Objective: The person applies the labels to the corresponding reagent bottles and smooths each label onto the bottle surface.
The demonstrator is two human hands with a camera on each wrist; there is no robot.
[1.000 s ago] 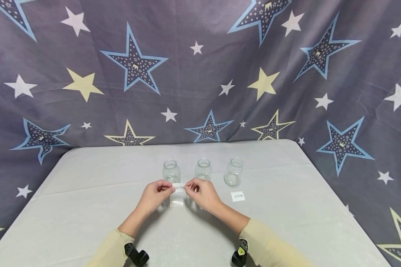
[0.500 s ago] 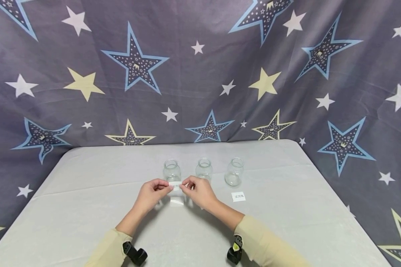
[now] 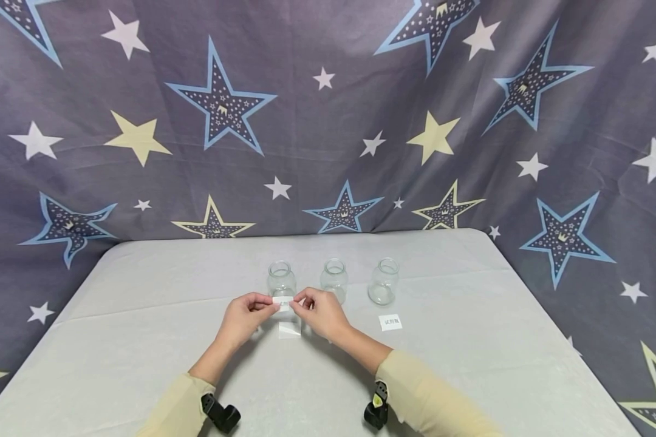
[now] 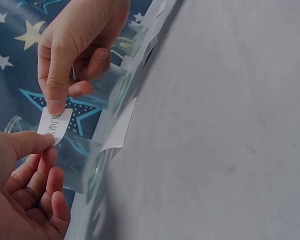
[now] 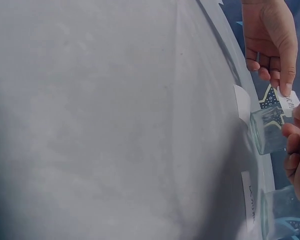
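Observation:
Both hands pinch a small white label [image 3: 282, 303] with dark printed characters, one at each end. My left hand [image 3: 244, 317] has its thumb and forefinger on the label's left end; my right hand [image 3: 322, 312] pinches the right end. In the left wrist view the label [image 4: 55, 124] bows slightly between the fingertips. Just behind it stands the left clear glass jar [image 3: 281, 278], its lower part covered by the label and fingers. A whitish backing sheet [image 3: 290, 330] lies on the table below the hands.
Two more clear glass jars stand in the same row, a middle jar [image 3: 334, 278] and a right jar [image 3: 383, 282]. Another printed label [image 3: 390, 322] lies before the right jar. A star-patterned curtain [image 3: 295, 121] hangs behind the grey-covered table [image 3: 158, 340].
The hands and the label have moved slightly left, ending in front of the left jar. My right hand has come a little closer to my left.

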